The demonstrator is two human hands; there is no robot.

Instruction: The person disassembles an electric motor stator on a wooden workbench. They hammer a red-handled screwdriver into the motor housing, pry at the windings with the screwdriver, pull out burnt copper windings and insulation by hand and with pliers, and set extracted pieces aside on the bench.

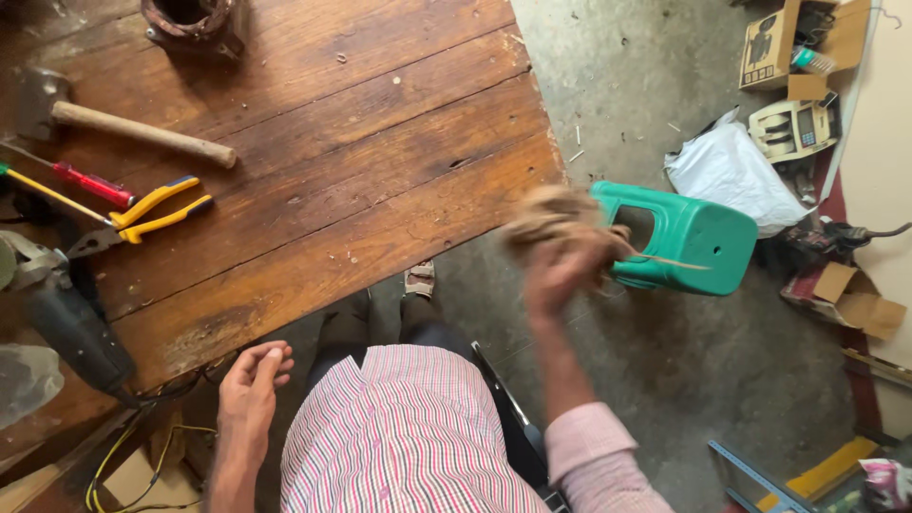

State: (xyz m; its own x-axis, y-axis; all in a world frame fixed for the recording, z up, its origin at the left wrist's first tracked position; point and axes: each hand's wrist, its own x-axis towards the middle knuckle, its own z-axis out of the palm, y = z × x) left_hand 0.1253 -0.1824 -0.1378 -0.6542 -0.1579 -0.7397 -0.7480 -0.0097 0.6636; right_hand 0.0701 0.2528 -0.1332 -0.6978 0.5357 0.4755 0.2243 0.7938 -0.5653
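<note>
My right hand [562, 258] is raised off the table's right edge, blurred by motion, and is shut on a tangled brownish bundle of wire or fibre [546, 214], with a thin strand trailing right over the green stool. Near my lap my left hand [249, 385] hangs below the front edge of the wooden table [361, 161], fingers loosely curled and holding nothing. I am seated, wearing a striped shirt.
On the table's left lie a hammer [123, 128], a red screwdriver [90, 185], yellow-handled pliers [142, 220] and a dark power tool [71, 328]. A rusty round part [190, 21] sits at the far edge. A green plastic stool [684, 237] lies tipped on the concrete floor; boxes and clutter at right.
</note>
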